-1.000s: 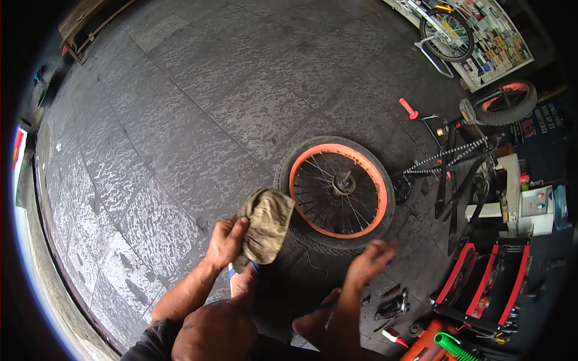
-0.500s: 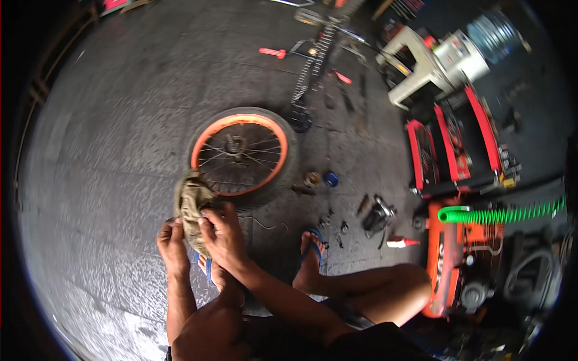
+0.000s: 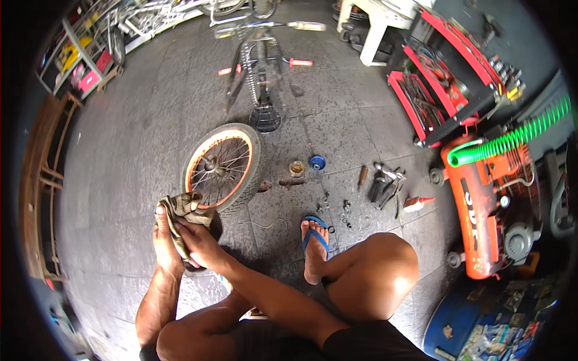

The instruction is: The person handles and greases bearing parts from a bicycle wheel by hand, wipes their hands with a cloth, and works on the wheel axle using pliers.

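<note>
A dirty olive-brown rag (image 3: pixel 180 207) is bunched up between my two hands, at the near edge of a bicycle wheel. My left hand (image 3: pixel 167 243) grips its left side with the thumb up. My right hand (image 3: pixel 201 245) presses into its lower right part, fingers closed on the cloth. Just beyond the rag, the wheel with an orange rim and black knobby tyre (image 3: pixel 251 171) lies tilted on the floor. The rag and hands hide part of its near edge.
Beyond the wheel lies a bicycle frame (image 3: pixel 259 78) with red grips. Right of the wheel are an open tin (image 3: pixel 296 168), a blue lid (image 3: pixel 318 163), small metal parts and tools (image 3: pixel 385 183). Further right stand a red tool chest (image 3: pixel 415 99) and an orange air compressor (image 3: pixel 475 210).
The view has swung to the right and levelled, so things sit differently in it. My hands have bunched the rag more tightly, the left hand now pressed against it.
</note>
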The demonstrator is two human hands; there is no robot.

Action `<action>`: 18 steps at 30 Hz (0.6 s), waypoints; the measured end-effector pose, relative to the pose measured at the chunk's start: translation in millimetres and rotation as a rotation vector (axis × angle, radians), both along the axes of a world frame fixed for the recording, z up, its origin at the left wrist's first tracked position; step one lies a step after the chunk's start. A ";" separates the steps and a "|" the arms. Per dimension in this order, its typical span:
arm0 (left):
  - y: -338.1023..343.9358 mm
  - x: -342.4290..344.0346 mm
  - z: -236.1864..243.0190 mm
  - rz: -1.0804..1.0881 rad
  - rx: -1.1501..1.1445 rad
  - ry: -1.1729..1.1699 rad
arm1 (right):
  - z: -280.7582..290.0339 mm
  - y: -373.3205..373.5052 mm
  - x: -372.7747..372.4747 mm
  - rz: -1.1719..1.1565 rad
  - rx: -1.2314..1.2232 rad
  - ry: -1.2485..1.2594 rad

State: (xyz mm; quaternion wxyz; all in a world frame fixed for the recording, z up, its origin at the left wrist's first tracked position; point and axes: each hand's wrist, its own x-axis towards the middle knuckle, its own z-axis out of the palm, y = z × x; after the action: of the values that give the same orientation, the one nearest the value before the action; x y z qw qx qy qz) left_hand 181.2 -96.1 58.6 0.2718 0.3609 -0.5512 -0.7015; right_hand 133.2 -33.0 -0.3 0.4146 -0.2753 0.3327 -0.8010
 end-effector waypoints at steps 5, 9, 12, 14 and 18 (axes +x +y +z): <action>20.3 -46.9 65.8 -0.183 -0.065 0.004 | 53.5 16.0 -15.3 -0.563 0.229 0.448; 50.3 -93.5 87.1 -0.348 0.099 0.050 | 66.4 51.0 -55.5 -0.524 0.540 0.542; 33.1 -98.1 46.3 -0.340 -0.142 -0.195 | 77.2 82.4 -83.1 -0.433 0.750 0.663; 82.3 -118.5 52.2 -0.251 -0.053 -0.110 | 65.2 102.1 -99.7 -0.366 0.849 0.728; 74.2 -112.2 14.7 -0.219 0.112 0.144 | 58.5 118.9 -86.5 -0.469 0.793 0.869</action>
State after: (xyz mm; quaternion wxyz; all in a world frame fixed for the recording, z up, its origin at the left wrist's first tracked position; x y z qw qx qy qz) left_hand 69.0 -21.9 73.2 0.2118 0.2619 -0.5265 -0.7807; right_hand 46.7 85.9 58.3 0.1258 -0.3204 0.7937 -0.5015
